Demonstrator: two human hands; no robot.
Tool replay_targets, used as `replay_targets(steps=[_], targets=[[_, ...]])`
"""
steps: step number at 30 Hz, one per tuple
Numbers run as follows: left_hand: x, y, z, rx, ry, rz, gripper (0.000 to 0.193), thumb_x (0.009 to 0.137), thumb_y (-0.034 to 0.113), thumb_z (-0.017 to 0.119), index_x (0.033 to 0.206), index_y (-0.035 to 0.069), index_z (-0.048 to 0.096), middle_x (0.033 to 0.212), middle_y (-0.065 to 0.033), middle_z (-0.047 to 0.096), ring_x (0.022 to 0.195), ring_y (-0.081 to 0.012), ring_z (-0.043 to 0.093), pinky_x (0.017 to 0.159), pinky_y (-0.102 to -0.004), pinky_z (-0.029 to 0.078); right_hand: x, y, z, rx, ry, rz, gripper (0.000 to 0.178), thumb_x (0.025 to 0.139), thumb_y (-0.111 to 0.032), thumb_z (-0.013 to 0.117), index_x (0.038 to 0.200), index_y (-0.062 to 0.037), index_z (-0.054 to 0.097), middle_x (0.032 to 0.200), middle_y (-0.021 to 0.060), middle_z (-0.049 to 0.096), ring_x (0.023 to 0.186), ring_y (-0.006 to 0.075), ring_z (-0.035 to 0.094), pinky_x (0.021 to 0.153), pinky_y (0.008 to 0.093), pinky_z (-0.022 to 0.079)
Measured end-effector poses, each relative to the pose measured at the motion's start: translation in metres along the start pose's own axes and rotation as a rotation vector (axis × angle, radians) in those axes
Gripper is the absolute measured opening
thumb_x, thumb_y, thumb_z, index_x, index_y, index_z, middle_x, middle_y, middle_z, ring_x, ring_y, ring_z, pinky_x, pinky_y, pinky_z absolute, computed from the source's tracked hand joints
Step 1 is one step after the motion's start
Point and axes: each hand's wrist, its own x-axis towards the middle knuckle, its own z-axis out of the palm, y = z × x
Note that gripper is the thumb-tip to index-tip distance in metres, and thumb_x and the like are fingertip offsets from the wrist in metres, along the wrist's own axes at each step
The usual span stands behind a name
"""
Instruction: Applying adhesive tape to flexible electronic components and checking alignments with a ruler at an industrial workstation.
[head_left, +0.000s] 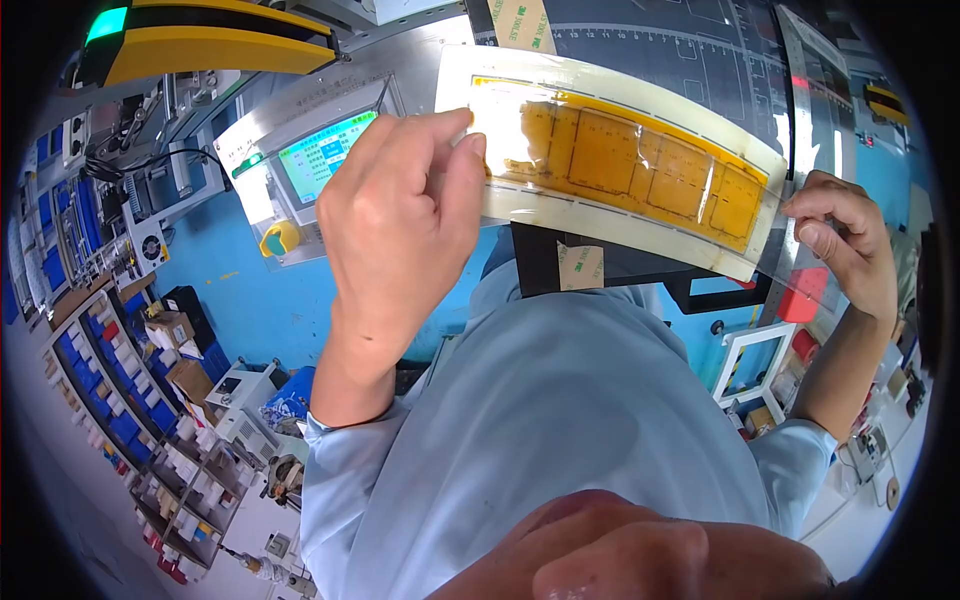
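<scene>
A long cream-coloured sheet (620, 215) lies slantwise in front of me, with a glossy amber film (610, 150) on it. Thin dark outlines divide the film into rectangles. My left hand (400, 205) pinches the sheet's left edge between thumb and forefinger. At the opposite end, my right hand (845, 235) has thumb and fingers closed at the right edge, where a clear film margin shows. Beneath the sheet is a dark work plate (640, 45) with ruler marks. Pieces of beige printed tape (580, 267) stick out at its near and far sides.
To the left stands a control panel with a lit touchscreen (325, 155) and a yellow-green knob (280, 238). A yellow-and-black machine bar (220, 45) crosses the upper left. A metal-edged frame (805, 90) borders the plate on the right. Shelves of small parts (130, 400) stand lower left.
</scene>
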Motion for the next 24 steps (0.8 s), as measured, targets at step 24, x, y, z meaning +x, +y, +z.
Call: replay_targets(steps=[24], targets=[[-0.009,0.007,0.002,0.000,-0.059,-0.186,0.018,0.091,0.010,0.066,0.105,-0.001,0.069,0.076,-0.0010,0.060,0.060,-0.0019,0.050,0.054,-0.0169,0.041,-0.006,0.019,0.005,-0.097,0.080,-0.108,0.014,0.087,-0.004,0.062,0.098,-0.0033,0.071,0.089,0.0067,0.067,0.080,0.0162,0.065,0.071,0.0271,0.051]])
